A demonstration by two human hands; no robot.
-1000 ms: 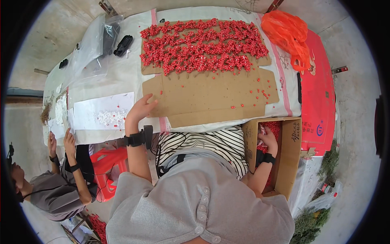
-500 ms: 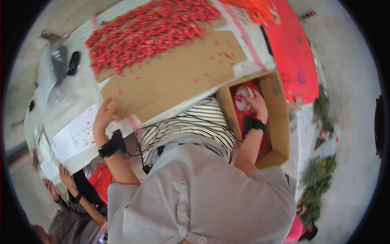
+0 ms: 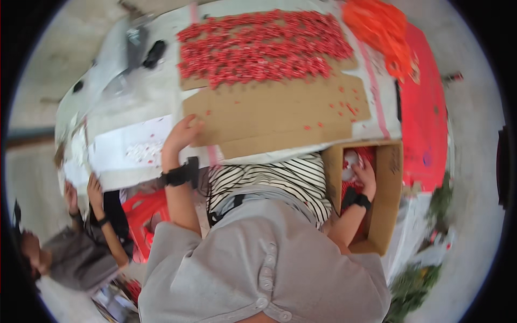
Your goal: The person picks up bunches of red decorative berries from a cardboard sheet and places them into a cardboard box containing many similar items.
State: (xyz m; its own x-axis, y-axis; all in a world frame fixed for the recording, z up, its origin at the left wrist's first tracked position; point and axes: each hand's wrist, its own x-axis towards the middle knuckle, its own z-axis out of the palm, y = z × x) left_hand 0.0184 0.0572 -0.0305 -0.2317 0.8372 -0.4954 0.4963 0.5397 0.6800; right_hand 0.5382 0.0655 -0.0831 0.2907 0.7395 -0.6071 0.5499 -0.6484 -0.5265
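My right hand (image 3: 364, 177) reaches down into an open cardboard box (image 3: 389, 202) at the right, its fingers bent over a round whitish object (image 3: 350, 160), whose kind I cannot make out. Small red pieces lie in the box around it. My left hand (image 3: 182, 135) rests at the left edge of a flat cardboard sheet (image 3: 269, 116), fingers a little apart and loosely bent, with nothing visible in them. Many small red pieces (image 3: 258, 48) cover the far part of the sheet in uneven rows. A few loose ones lie on its near right part.
White paper (image 3: 116, 142) with small white pieces lies at the left, near another person's hands (image 3: 95, 192). A black object (image 3: 155, 54) sits farther back. An orange plastic bag (image 3: 379, 29) and a red surface (image 3: 423, 113) are at the right. A red stool (image 3: 141, 215) stands below left.
The whole view has shifted, so the table and box now appear farther right, the box also lower. My right hand stays in the box, and my left hand stays by the sheet's left edge.
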